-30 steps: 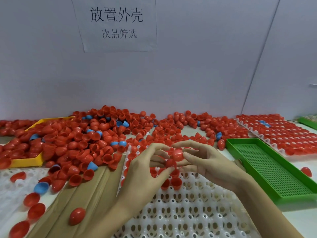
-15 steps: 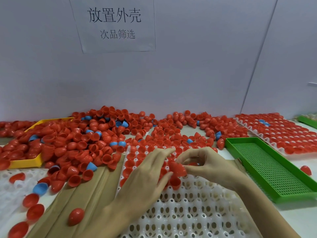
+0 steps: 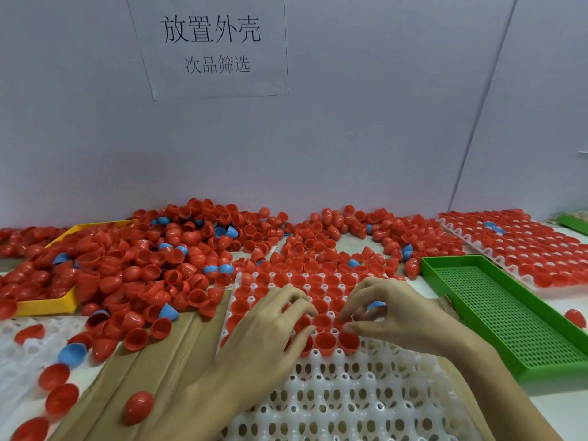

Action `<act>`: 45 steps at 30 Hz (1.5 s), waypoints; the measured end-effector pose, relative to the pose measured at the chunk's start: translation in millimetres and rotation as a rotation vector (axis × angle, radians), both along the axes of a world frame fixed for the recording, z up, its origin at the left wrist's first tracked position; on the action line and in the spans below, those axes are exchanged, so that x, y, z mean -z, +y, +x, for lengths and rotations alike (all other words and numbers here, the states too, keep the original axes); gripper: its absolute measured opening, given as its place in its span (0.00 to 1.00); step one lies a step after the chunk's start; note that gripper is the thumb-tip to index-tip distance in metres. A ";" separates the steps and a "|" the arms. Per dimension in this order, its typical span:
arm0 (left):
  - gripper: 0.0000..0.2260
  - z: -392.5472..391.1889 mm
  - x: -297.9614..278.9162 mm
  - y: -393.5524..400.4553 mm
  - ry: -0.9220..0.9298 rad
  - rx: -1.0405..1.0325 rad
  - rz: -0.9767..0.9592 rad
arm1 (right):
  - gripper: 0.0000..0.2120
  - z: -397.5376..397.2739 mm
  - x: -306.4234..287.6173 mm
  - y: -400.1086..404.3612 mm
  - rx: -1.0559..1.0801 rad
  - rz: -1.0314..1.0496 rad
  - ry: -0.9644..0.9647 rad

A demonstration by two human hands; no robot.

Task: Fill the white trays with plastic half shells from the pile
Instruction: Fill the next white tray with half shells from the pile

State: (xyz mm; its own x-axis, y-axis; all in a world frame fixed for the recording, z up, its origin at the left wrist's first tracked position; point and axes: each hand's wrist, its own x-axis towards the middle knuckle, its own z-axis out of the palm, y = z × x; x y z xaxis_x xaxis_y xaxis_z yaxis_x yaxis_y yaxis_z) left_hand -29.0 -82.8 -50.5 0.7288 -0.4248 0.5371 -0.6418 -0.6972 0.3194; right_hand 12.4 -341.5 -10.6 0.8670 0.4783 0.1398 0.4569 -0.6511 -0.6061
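A white tray (image 3: 350, 396) with round holes lies in front of me. Its far rows hold red half shells (image 3: 318, 281), open side up. The big pile of red and a few blue half shells (image 3: 152, 265) spreads to the left and behind it. My left hand (image 3: 270, 332) is over the tray's left part, its bent fingers and thumb around a red shell (image 3: 302, 323) in the nearest filled row. My right hand (image 3: 394, 313) pinches the rim of a red shell (image 3: 349, 341) seated in that same row. A blue shell (image 3: 377, 304) shows under its fingers.
A green perforated tray (image 3: 509, 316) lies to the right, with a filled white tray (image 3: 521, 246) behind it. A yellow tray (image 3: 47, 305) sits under the pile at left. Another white tray (image 3: 19, 351) and loose shells (image 3: 138, 407) on brown cardboard (image 3: 159, 377) lie near left.
Both hands came down from holding a shell in the air to the tray. One more red shell stands in the nearest filled row under my right hand.
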 end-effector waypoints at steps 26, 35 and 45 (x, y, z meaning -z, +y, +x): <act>0.16 167.5 -56.9 -28.2 0.332 -0.243 0.184 | 0.07 16.2 9.0 -15.6 0.227 0.179 -0.225; 0.21 229.8 -40.5 -50.8 0.487 -0.275 0.483 | 0.07 18.1 13.0 -18.9 0.241 0.171 -0.245; 0.17 223.9 -24.8 -37.3 0.314 -0.564 0.446 | 0.06 19.0 12.3 -20.4 0.226 0.145 -0.239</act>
State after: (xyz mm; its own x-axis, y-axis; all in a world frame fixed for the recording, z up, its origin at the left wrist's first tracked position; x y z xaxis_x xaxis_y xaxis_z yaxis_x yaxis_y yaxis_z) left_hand 194.9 -120.1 -25.7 0.9880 -0.0731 0.1359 -0.0792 -0.9961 0.0400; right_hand 31.4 -361.8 -22.9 0.8833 0.2381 0.4039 0.4510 -0.6668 -0.5933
